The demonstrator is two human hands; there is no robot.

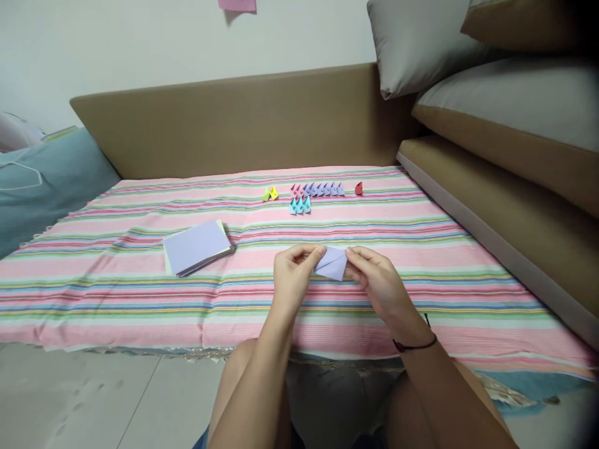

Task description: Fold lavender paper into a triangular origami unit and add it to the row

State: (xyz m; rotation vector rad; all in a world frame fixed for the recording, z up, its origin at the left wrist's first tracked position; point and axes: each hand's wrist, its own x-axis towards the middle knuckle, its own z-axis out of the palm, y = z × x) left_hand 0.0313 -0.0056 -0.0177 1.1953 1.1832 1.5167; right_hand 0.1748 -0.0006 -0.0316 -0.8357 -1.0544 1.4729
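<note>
- centre of the frame: my left hand and right hand each pinch one end of a lilac paper between thumb and fingertips, just above the striped cloth.
- the paper is part-folded, with one point hanging down; i judge the step in hand to be a fold, which wants the edges matched before any crease is pressed.
- i would hold both pinches firm but light, near the fold line, so the sheet neither slips nor buckles.
- pressing the crease against the cloth may give a sharper line than working in the air.
- left of centre, a stack of sheets lies well apart from the hands; upper centre, folded pieces stand in rows, a fair model for shape.
</note>
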